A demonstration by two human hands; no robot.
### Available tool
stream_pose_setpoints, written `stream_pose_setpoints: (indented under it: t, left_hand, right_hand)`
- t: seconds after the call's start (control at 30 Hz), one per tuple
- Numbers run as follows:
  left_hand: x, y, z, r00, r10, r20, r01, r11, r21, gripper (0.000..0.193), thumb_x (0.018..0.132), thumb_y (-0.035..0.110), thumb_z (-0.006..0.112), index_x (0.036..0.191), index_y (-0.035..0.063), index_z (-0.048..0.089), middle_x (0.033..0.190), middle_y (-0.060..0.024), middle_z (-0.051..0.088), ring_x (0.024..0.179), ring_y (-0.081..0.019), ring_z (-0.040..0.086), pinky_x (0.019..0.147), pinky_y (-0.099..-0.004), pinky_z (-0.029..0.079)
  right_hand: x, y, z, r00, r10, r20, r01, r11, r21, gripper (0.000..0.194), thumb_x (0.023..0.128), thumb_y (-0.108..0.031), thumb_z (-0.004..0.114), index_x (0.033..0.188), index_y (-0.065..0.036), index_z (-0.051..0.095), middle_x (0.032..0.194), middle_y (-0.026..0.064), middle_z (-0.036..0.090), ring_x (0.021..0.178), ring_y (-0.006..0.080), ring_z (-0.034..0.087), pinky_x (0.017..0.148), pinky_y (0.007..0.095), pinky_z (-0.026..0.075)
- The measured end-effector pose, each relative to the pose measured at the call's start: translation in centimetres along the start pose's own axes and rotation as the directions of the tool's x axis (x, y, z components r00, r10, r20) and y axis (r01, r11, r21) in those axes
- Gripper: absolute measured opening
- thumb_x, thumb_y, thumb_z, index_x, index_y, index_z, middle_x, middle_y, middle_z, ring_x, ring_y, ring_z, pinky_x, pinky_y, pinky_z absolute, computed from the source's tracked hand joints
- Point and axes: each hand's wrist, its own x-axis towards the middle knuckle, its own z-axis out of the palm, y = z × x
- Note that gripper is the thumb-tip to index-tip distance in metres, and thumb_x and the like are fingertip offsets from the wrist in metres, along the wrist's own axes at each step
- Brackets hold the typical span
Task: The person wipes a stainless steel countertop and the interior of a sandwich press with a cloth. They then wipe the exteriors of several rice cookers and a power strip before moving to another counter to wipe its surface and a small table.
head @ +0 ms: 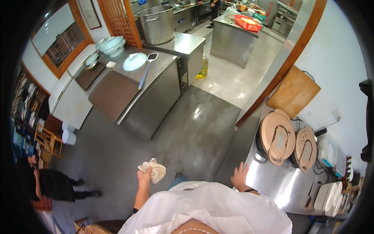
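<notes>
My left hand point(144, 176) grips a crumpled, off-white cloth point(158, 172) above the grey floor. On the other side my right hand point(240, 177) has its fingers spread at the near edge of a stainless steel counter point(270, 182); whether the palm rests on it I cannot tell. Beyond that hand stand two lidded cookers, a larger one with a tan lid point(277, 139) and a smaller one with a tan lid point(305, 149). A kitchen knife point(312, 191) lies farther right on the counter, beside white lidded containers point(325, 197).
A wooden board point(293, 90) leans on the wall. At left, a steel table point(157, 108) bears brown trays point(114, 95), a long-handled tool point(145, 71) and pale blue lidded bowls point(114, 46). An oil jug point(202, 68) stands on wet-looking floor. A person point(55, 182) stands at lower left.
</notes>
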Motion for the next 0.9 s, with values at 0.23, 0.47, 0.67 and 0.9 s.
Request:
stream_pose_setpoints:
  t: [0.23,0.47,0.67,0.9]
  left_hand:
    - [15.3,8.5,9.0,0.952,-0.019,0.305,-0.034,0.985,0.168,0.025,0.087,0.007,0.066,0.110,-0.0025,0.066,0.101,-0.0083,0.070,0.089,-0.0190,0.067,0.079,-0.0343,0.053]
    - [23.1,12.9,24.7,0.875,-0.001,0.484,-0.080,0.986,0.148,0.026,0.087,0.007,0.068,0.111,-0.0026,0.065,0.103,-0.0092,0.069,0.092,-0.0193,0.067,0.081,-0.0342,0.052]
    - [27.1,19.8,34.8,0.866,0.019,0.500,-0.114,0.980,0.161,0.025,0.087,0.007,0.067,0.110,-0.0034,0.066,0.103,-0.0096,0.070,0.092,-0.0193,0.067,0.081,-0.0343,0.052]
    - [35.2,28.2,44.6,0.840,0.147,0.522,-0.223,0.971,0.085,0.023,0.085,0.007,0.068,0.105,-0.0024,0.067,0.099,-0.0081,0.070,0.087,-0.0170,0.066,0.077,-0.0325,0.052]
  right_hand:
    - [1.3,-0.9,0.0,0.973,0.116,0.201,-0.109,0.993,-0.044,0.072,0.079,-0.048,0.067,0.138,-0.011,0.053,0.157,0.0253,0.019,0.139,0.0630,-0.001,0.113,0.0697,0.006]
    - [10.3,-2.9,3.6,0.694,0.671,0.260,-0.709,0.573,0.412,0.059,0.083,-0.034,0.069,0.134,-0.007,0.056,0.149,0.0262,0.029,0.136,0.0459,0.030,0.111,0.0576,0.023]
    - [29.9,2.5,-6.9,0.961,0.076,0.265,-0.276,0.304,0.912,0.045,0.091,-0.031,0.062,0.121,0.003,0.062,0.113,0.0210,0.068,0.108,0.0308,0.065,0.093,0.0387,0.049]
    - [48.1,5.7,-19.2,0.929,0.371,0.008,-0.193,0.464,0.865,0.032,0.090,-0.030,0.061,0.105,-0.003,0.070,0.097,0.0190,0.071,0.095,0.0340,0.067,0.086,0.0401,0.051]
